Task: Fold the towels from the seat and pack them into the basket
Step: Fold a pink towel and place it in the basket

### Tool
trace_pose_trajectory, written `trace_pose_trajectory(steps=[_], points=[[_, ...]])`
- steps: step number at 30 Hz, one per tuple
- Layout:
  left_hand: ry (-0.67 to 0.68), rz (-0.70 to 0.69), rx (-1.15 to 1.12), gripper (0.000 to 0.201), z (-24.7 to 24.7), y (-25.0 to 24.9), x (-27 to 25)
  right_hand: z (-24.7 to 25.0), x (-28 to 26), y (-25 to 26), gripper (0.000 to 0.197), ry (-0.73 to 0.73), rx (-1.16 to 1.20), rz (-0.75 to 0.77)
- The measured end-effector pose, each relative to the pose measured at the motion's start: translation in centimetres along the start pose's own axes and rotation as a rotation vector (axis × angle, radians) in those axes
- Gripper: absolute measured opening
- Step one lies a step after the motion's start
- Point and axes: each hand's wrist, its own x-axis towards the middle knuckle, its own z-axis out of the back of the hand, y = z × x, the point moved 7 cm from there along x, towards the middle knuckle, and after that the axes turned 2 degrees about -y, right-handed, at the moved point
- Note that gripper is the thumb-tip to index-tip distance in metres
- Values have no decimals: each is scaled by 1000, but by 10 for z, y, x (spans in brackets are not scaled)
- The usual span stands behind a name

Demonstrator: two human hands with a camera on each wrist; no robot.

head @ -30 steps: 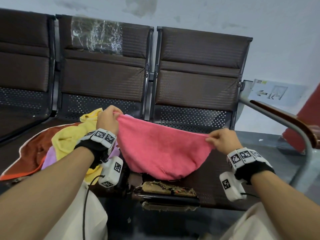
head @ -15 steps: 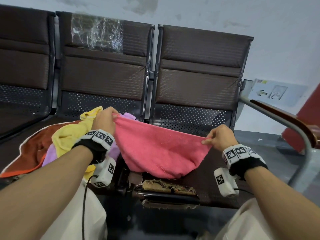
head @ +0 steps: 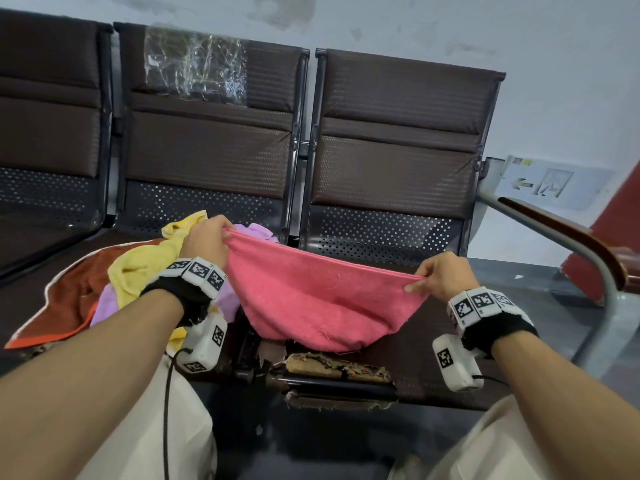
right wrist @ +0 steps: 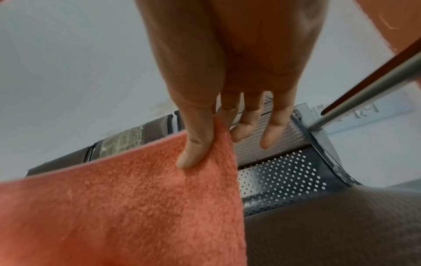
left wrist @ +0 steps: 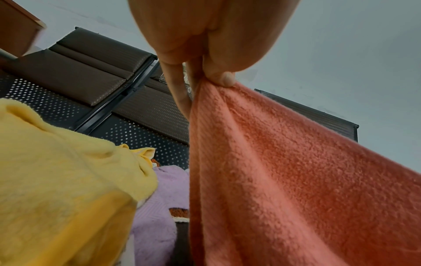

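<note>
Pink towel [head: 322, 299] hangs stretched between both hands above the seat [head: 433, 362] of the right-hand chair, its top edge running left to right and sloping slightly down toward the right, its belly sagging toward the near edge of the cushion. The left hand [head: 207, 242] pinches the left corner between thumb and fingers, as the left wrist view shows; the right hand [head: 440, 277] pinches the right corner with thumb against forefinger, the other fingers loose behind. Both grips sit at the ends of the long axis, so neither hand is nearer the cloth's middle.

Judging by this, the next fold turns on that axis: bringing one corner across to the other would halve the towel, or lowering it would lay it flat on the seat below. The left grip is just beside the heap of yellow towel [head: 145, 268], lilac towel [head: 107, 303] and rust-brown towel [head: 72, 299] on the neighbouring seat. No basket is visible.
</note>
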Motion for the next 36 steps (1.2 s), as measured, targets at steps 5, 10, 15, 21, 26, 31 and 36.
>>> trace_pose_trajectory(steps=[5, 10, 15, 21, 26, 31, 36], points=[[1, 41, -55, 20, -1, -1, -1, 16, -2, -8, 15, -149, 292, 85], [-101, 155, -295, 19, 3, -15, 0, 42, 4, -2, 15, -390, 665, -13], [-212, 77, -392, 20, 29, -55, 14, 91, 21, 13, 24, -548, 792, -122], [-402, -95, -466, 19, 92, -98, 55, 175, 35, 48, 29, -759, 855, -22], [-279, -58, -413, 18, 58, -85, 56, 142, 42, 29, 28, -709, 702, -154], [-94, 127, -536, 17, -11, -53, 50, 75, 57, 4, 27, -478, 737, -246], [81, 303, -845, 13, -66, -53, 31, 11, 54, -2, 16, -329, 994, -251]])
